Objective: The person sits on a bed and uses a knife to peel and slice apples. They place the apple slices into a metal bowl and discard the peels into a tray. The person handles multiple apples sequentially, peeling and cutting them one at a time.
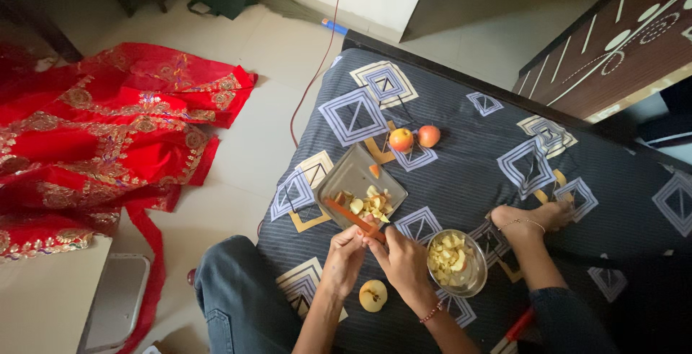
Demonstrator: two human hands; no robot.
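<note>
My right hand [401, 254] grips the handle of an orange knife [349, 217] whose blade reaches out over a square steel tray [347, 172]. My left hand [346, 253] is closed beside it on a small apple piece by the blade. Cut apple pieces [370, 203] lie on the tray's near corner. A round steel bowl [476, 280] of apple chunks stands just right of my right hand. A cut apple half [373, 295] lies on the bedsheet below my hands. Two whole apples [414, 138] rest beyond the tray.
I sit on a mattress with a dark patterned sheet [461, 174], my bare foot [530, 218] at right. Red embroidered cloth [101, 138] lies on the tiled floor at left. A red cable [317, 65] crosses the floor. A brown cabinet [613, 44] stands far right.
</note>
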